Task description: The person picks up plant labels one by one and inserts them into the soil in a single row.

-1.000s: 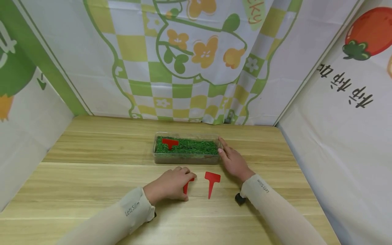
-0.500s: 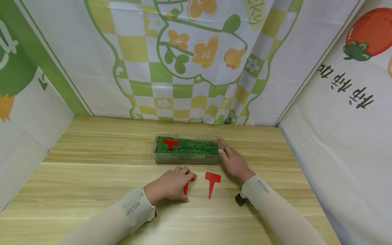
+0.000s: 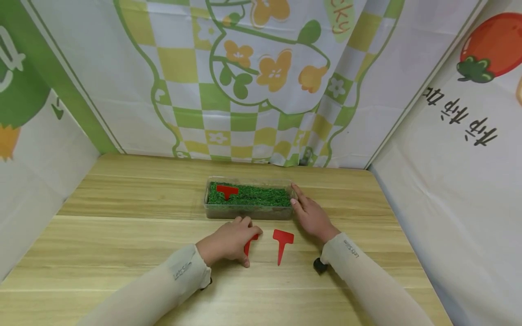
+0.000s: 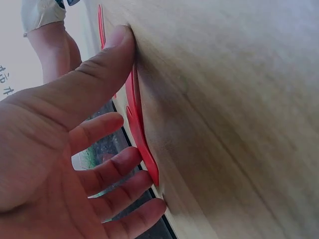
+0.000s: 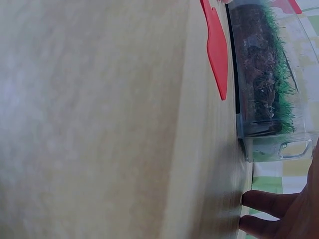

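Observation:
On the table my left hand [image 3: 228, 242] reaches over a flat red T-shaped plant label [image 3: 248, 248]. In the left wrist view, the thumb lies near one end of that label [image 4: 143, 137] and the spread fingers lie by the other; the label is still flat on the wood. Fairly straight fingers of my right hand [image 3: 311, 219] touch the right end of a clear plastic box [image 3: 244, 212]. Green artificial grass [image 3: 261, 194] over dark soil fills it. Another red plant label [image 3: 227, 190] stands upright in the grass at the left. A third label [image 3: 282, 240] lies between the hands.
Beneath everything is a light wooden table [image 3: 122, 199]. A printed cloth [image 3: 248, 122] hangs behind the box, and white side panels [image 3: 444, 181] flank the table. A black object [image 3: 320, 265] shows under the right sleeve.
My left hand has shifted very slightly forward over the label, with its fingers a bit nearer the box. The right hand, the box and the other labels look unmoved.

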Demonstrator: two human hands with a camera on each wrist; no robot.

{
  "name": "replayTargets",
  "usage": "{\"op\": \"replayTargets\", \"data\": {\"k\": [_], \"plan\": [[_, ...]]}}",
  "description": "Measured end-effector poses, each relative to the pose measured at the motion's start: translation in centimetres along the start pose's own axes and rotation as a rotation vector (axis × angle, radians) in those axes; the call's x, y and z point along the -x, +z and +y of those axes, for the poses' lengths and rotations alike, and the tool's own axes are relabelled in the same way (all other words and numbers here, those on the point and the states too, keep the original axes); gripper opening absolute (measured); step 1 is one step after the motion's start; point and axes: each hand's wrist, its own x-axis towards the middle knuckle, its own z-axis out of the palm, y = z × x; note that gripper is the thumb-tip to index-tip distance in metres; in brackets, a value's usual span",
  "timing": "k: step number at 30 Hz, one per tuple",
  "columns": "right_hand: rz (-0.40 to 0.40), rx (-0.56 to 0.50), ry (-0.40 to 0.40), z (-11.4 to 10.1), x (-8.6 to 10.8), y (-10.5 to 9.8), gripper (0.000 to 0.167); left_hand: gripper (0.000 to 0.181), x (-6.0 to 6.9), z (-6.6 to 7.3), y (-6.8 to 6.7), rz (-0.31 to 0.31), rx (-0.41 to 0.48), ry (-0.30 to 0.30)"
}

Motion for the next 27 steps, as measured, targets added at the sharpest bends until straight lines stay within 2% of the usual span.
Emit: {"op": "replayTargets", "data": {"k": [10, 18, 27], "plan": [[0.020, -0.002, -0.022, 0.13, -0.08, 0.26, 0.061, 0.086, -0.05, 0.09, -0.11, -0.051, 0.052, -0.013], [0.024, 0.000, -0.023, 0.18, 0.01, 0.28, 0.061, 0.091, -0.14, 0.00, -0.19, -0.045, 0.044, -0.037], [0.017, -0.004, -0.010, 0.07, 0.01, 0.17, 0.061, 0.093, -0.43, 0.04, -0.40, -0.051, 0.071, -0.019]]}}
